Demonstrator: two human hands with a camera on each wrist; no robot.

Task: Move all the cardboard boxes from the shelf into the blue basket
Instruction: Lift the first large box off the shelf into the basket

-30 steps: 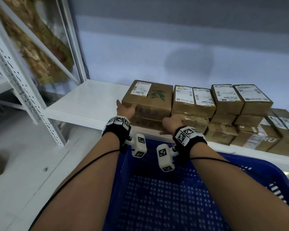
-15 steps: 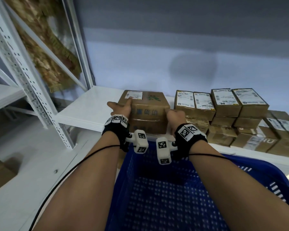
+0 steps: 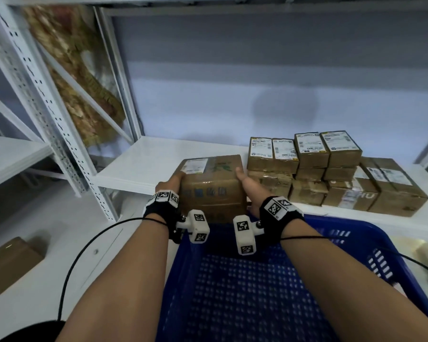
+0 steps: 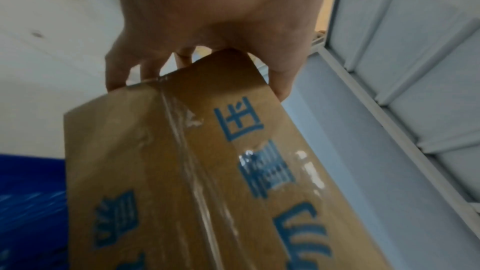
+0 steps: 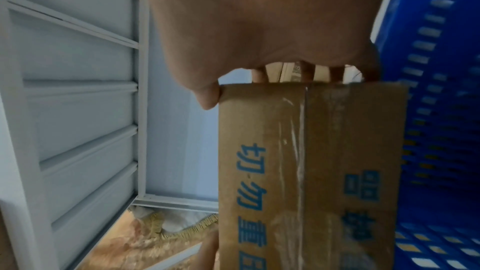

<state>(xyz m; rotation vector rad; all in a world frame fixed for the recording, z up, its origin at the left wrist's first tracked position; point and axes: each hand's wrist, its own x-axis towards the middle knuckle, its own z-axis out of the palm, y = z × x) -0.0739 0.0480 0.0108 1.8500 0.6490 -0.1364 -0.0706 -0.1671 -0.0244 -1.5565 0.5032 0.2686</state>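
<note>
Both hands, left point(image 3: 177, 180) and right point(image 3: 244, 180), clamp the large cardboard box point(image 3: 211, 188) by its ends above the blue basket point(image 3: 351, 245), so lowering it inside comes next.

The white shelf point(image 3: 158, 166) carries stacked cardboard boxes point(image 3: 331, 174) just right of the right hand point(image 3: 247, 183); a lone box point(image 3: 10, 262) lies on the floor point(image 3: 35, 317), far left of the left hand point(image 3: 173, 181).

One held box point(image 3: 213, 191), roughly ten stacked boxes point(image 3: 331, 169) (some hidden), one basket point(image 3: 336, 224), two hands point(image 3: 176, 180) point(image 3: 245, 181).
</note>
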